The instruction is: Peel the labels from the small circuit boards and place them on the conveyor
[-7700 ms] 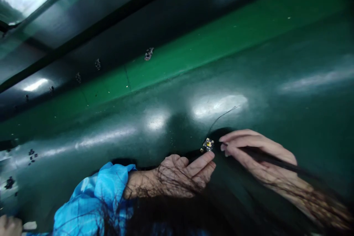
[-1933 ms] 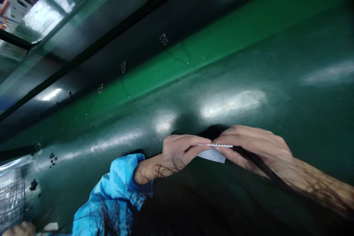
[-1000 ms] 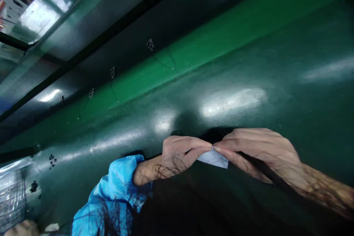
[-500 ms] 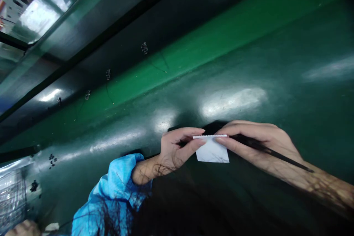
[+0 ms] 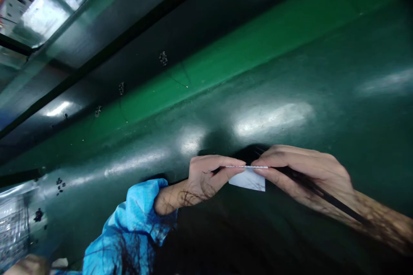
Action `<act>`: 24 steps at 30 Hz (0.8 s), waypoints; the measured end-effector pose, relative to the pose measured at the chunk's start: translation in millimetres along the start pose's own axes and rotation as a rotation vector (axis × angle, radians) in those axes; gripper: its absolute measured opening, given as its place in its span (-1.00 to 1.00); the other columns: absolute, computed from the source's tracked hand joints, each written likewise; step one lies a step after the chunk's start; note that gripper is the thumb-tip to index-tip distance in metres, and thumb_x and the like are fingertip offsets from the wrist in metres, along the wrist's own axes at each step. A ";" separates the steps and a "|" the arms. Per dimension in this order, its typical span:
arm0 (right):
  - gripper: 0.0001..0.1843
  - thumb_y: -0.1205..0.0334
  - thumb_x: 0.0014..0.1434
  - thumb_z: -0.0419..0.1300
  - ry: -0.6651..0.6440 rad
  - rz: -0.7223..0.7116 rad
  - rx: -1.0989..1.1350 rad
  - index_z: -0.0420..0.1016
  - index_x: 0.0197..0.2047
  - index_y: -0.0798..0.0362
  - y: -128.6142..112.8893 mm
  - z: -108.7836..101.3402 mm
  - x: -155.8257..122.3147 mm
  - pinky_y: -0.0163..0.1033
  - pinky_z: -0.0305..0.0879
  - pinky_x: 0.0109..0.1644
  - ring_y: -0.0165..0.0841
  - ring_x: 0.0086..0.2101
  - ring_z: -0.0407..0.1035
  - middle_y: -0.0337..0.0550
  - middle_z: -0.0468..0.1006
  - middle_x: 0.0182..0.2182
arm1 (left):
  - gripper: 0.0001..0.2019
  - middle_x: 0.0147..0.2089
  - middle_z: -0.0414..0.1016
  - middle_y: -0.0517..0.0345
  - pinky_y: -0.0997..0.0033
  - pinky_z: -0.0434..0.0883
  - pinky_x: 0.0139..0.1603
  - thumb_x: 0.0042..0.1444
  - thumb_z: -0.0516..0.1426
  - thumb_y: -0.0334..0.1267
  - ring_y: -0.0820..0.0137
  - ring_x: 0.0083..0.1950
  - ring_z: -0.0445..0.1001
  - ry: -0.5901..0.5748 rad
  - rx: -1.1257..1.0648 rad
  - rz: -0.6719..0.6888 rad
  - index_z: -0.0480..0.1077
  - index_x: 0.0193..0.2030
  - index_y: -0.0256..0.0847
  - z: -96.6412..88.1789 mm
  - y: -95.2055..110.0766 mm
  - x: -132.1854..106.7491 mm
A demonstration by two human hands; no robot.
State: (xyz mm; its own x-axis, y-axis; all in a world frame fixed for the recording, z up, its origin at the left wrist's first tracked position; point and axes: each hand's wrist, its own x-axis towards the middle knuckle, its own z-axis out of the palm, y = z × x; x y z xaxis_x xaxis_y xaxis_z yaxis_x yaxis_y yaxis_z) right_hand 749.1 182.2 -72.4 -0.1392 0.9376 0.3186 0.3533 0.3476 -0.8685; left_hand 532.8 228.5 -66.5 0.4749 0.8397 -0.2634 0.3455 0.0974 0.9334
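A small white sheet, bent along its top edge, hangs between my hands above the dark green surface. My left hand pinches the edge's left part between thumb and index finger. On the other side, the thumb and index finger of my right hand pinch the right part. A dark slim tool that looks like tweezers lies through my right hand, its rear end pointing back over the wrist. Small dark marks run along the bent edge, too fine to read.
Small circuit boards with thin wires, one board nearest, lie in a row along the green belt. Several small black parts sit at left, near a clear plastic tray. Another person's hand shows at lower left.
The boards have slid slightly left along the belt. The sheet's bent edge has dropped and turned more edge-on. My left fingertips are further right, closer to my right ones; my right hand is slightly lower.
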 end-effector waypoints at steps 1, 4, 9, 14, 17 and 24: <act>-0.87 0.38 0.39 0.27 0.001 -0.016 -0.002 0.55 -0.14 -0.07 -0.4 -0.1 0.3 -0.40 0.56 -0.36 -0.48 -0.44 0.59 -0.27 0.69 -0.42 | -0.74 -0.25 0.78 0.37 0.17 0.69 -0.23 0.26 0.26 0.20 0.22 -0.30 0.75 -0.006 -0.001 0.019 0.76 -0.24 0.25 -0.1 0.0 0.4; -0.85 0.42 0.38 0.26 -0.002 -0.034 -0.010 0.54 -0.14 -0.06 -0.8 -0.3 -0.7 -0.38 0.54 -0.38 -0.48 -0.46 0.57 -0.27 0.69 -0.43 | -0.80 -0.25 0.78 0.36 0.27 0.68 -0.27 0.30 0.28 0.09 0.26 -0.32 0.75 -0.005 -0.040 0.091 0.76 -0.24 0.24 0.6 0.1 1.8; -0.83 0.44 0.38 0.26 -0.013 -0.003 0.019 0.54 -0.17 -0.06 -2.0 0.2 -2.4 -0.37 0.54 -0.37 -0.48 -0.46 0.56 -0.29 0.67 -0.45 | -0.82 -0.27 0.78 0.36 0.35 0.66 -0.31 0.32 0.29 0.02 0.29 -0.33 0.76 0.013 -0.073 0.193 0.75 -0.24 0.21 2.8 -3.3 1.9; -0.81 0.45 0.35 0.26 0.021 0.026 0.053 0.56 -0.19 -0.07 -0.7 3.7 -4.0 -0.38 0.55 -0.38 -0.47 -0.46 0.57 -0.29 0.68 -0.42 | -0.75 -0.27 0.79 0.29 0.32 0.67 -0.30 0.29 0.30 0.08 0.26 -0.33 0.75 0.023 -0.054 0.127 0.74 -0.32 0.10 5.3 -5.8 1.7; -0.78 0.47 0.31 0.29 0.024 0.053 0.077 0.59 -0.20 -0.09 3.9 5.5 -6.6 -0.36 0.55 -0.40 -0.43 -0.48 0.58 -0.30 0.69 -0.42 | -0.74 -0.28 0.79 0.11 0.33 0.66 -0.27 0.23 0.34 0.04 0.23 -0.32 0.74 0.029 -0.135 0.008 0.74 -0.36 -0.02 8.1 -4.0 2.1; -0.76 0.42 0.28 0.31 0.057 0.118 0.048 0.62 -0.24 -0.19 16.3 3.8 -12.5 -0.30 0.61 -0.39 -0.34 -0.48 0.62 -0.33 0.73 -0.40 | -0.67 -0.34 0.74 -0.03 0.34 0.54 -0.36 0.05 0.43 -0.01 0.30 -0.42 0.59 0.016 -0.358 -0.167 0.76 -0.10 -0.12 13.2 -14.0 0.2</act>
State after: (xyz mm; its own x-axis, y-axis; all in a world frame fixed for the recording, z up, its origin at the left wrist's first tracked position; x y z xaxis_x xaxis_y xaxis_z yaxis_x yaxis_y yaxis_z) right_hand 753.0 176.1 -92.0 -0.0466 0.9713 0.2332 0.3189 0.2357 -0.9180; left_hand 538.7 220.3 -82.8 0.4227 0.8044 -0.4176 0.1119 0.4109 0.9048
